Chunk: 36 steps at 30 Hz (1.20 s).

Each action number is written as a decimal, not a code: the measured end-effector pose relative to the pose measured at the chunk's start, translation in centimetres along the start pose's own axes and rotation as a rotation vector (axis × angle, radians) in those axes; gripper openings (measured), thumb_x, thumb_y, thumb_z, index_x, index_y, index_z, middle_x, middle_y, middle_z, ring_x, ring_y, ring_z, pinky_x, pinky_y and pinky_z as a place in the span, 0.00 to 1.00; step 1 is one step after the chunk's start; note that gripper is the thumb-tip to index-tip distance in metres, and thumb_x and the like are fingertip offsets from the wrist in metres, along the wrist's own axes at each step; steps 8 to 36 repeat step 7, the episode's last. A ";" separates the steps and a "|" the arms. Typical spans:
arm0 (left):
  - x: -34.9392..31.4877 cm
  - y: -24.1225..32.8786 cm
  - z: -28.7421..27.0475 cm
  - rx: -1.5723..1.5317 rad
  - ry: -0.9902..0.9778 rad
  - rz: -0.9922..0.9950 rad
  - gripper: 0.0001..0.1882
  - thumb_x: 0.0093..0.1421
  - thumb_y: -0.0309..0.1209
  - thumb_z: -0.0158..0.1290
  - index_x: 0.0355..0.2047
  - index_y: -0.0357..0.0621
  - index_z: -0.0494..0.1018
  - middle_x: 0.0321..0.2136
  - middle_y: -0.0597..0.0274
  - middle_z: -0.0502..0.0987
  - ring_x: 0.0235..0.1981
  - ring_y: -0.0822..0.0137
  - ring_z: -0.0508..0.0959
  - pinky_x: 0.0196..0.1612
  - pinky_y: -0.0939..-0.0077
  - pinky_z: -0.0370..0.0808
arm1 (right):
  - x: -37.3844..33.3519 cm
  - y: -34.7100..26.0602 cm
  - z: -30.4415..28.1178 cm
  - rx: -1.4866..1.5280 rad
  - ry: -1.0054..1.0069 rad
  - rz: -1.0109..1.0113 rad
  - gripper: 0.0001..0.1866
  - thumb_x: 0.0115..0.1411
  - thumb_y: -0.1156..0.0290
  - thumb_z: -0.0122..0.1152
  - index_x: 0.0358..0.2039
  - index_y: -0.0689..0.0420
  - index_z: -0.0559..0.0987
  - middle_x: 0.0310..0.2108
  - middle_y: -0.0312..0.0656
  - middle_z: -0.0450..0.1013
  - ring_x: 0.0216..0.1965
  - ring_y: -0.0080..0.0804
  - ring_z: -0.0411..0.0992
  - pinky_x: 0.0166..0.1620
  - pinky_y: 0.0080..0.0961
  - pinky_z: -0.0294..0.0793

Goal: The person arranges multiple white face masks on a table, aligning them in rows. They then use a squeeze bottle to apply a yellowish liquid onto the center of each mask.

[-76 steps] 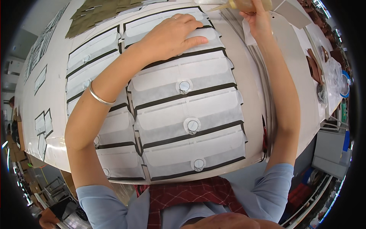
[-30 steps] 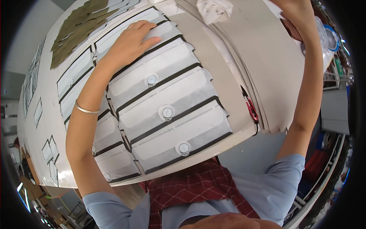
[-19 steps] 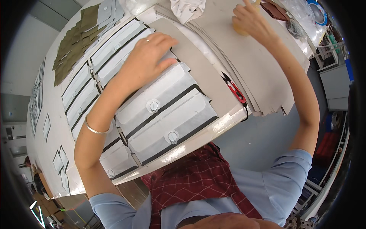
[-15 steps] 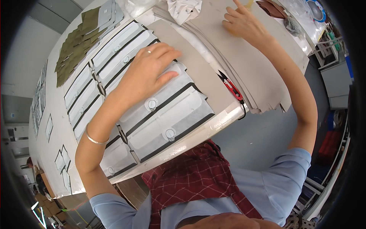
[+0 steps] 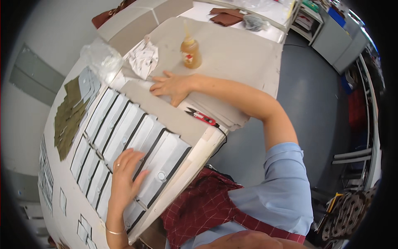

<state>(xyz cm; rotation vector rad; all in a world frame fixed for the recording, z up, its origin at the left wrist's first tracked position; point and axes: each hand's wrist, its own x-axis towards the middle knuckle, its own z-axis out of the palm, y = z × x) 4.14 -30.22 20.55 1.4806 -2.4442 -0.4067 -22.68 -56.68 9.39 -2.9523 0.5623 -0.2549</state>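
Note:
My left hand is over rows of white panels with black edges and small round marks. Its fingers are apart and slightly bent, and it holds nothing. My right hand lies spread, palm down, at the edge of a stack of grey-beige sheets, beside a narrower grey strip. Just nearer to me than that hand are red-handled thread snips with dark blades and a black cord. Beyond it, a clear squeeze bottle of amber liquid stands upright on the stack.
A crumpled white patterned cloth and a clear plastic bag lie at the far left. Overlapping olive pieces are left of the panels. Brown folded pieces lie at the back. A grey block-like stack stands behind.
The view has turned to the right. My right hand has come back from near the bottle to the stack's left edge. My left hand has shifted to the panels nearer me.

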 end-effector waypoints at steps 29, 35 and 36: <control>-3.2 -1.1 0.4 -0.034 0.026 -0.110 0.26 0.54 0.30 0.65 0.54 0.41 0.76 0.53 0.50 0.77 0.62 0.46 0.70 0.65 0.56 0.64 | 1.5 0.3 -1.9 0.179 -0.255 0.042 0.38 0.50 0.45 0.72 0.62 0.42 0.75 0.63 0.40 0.67 0.74 0.50 0.48 0.70 0.61 0.43; -3.2 -1.1 0.4 -0.034 0.026 -0.110 0.26 0.54 0.30 0.65 0.54 0.41 0.76 0.53 0.50 0.77 0.62 0.46 0.70 0.65 0.56 0.64 | 1.5 0.3 -1.9 0.179 -0.255 0.042 0.38 0.50 0.45 0.72 0.62 0.42 0.75 0.63 0.40 0.67 0.74 0.50 0.48 0.70 0.61 0.43; -3.2 -1.1 0.4 -0.034 0.026 -0.110 0.26 0.54 0.30 0.65 0.54 0.41 0.76 0.53 0.50 0.77 0.62 0.46 0.70 0.65 0.56 0.64 | 1.5 0.3 -1.9 0.179 -0.255 0.042 0.38 0.50 0.45 0.72 0.62 0.42 0.75 0.63 0.40 0.67 0.74 0.50 0.48 0.70 0.61 0.43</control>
